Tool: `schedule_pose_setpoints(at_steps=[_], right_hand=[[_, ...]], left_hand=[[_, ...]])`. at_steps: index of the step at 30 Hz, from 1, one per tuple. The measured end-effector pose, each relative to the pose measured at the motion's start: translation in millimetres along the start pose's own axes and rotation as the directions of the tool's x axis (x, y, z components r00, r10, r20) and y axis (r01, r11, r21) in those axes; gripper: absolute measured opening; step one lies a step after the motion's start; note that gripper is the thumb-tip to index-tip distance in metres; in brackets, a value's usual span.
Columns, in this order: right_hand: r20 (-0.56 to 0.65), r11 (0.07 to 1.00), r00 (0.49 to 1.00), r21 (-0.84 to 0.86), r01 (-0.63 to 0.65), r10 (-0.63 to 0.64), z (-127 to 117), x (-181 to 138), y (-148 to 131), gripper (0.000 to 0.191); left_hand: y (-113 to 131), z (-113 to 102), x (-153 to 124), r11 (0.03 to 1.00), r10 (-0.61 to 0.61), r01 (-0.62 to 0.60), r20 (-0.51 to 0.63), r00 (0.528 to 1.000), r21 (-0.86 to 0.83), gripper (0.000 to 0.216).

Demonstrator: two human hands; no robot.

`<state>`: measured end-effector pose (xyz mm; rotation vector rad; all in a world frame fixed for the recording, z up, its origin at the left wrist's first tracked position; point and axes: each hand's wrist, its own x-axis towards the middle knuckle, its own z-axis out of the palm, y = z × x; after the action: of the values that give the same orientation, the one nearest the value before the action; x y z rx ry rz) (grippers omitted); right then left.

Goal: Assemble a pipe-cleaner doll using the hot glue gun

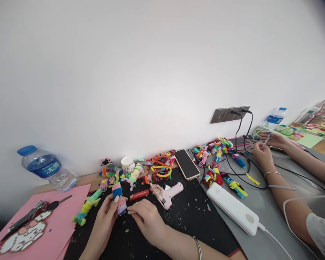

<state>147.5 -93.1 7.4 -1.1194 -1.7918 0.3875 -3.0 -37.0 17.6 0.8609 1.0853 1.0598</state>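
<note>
One fuzzy figure (120,200), blue above pink, upright over the black mat (206,231), pinched by thumb and fingers of the left hand (107,213); right hand (147,218) just beside it, fingertips pressed together, anything between them too small to tell. Beyond lie a red strip (139,194), a pink glue gun (166,196) and a dark-screened phone (187,165).

The fuzzy figure (121,201) partly hides the left hand (106,211), anything pinched by the right hand (148,218) is too small to identify, and the frame cuts off pink paper (58,225) to their left and a co-worker's sleeve (321,231) to their right.
</note>
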Motion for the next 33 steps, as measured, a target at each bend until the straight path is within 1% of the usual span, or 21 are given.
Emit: schedule_pose_setpoints(at_steps=[7, 12, 17, 21, 28, 33], right_hand=[[0.013, 0.999, 0.999, 0.001, 0.044, -0.044, -2.6, -0.2, -6.7, 0.018], [0.013, 0.998, 0.998, -0.018, 0.064, -0.064, -4.3, -0.4, -9.4, 0.019], [-0.001, 0.998, 0.999, -0.039, 0.051, -0.051, -4.9, -0.4, -8.0, 0.02], [-0.024, 0.997, 0.997, -0.042, 0.067, -0.068, -5.0, 0.0, -5.1, 0.019], [-0.052, 0.998, 0.998, -0.051, 0.03, -0.033, -4.3, 0.9, -2.9, 0.016], [-0.088, 1.0, 0.996, -0.008, 0.023, -0.024, -5.8, 1.4, -2.7, 0.019]], left_hand=[[2.1, 2.2, -3.7, 0.999, 0.003, -0.005, 0.048, 0.999, 0.032, 0.035], [2.2, 3.3, -5.1, 0.999, 0.036, -0.037, 0.033, 0.999, 0.034, 0.037], [2.9, 3.3, -6.3, 0.997, 0.036, -0.04, 0.067, 0.997, 0.069, 0.036], [3.2, 2.9, -6.6, 0.995, 0.026, -0.034, 0.081, 0.996, 0.097, 0.037], [1.1, 2.6, -4.8, 0.99, 0.005, -0.028, 0.159, 0.987, 0.139, 0.039], [1.1, 2.6, -3.7, 0.981, 0.009, -0.051, 0.218, 0.976, 0.188, 0.044]])
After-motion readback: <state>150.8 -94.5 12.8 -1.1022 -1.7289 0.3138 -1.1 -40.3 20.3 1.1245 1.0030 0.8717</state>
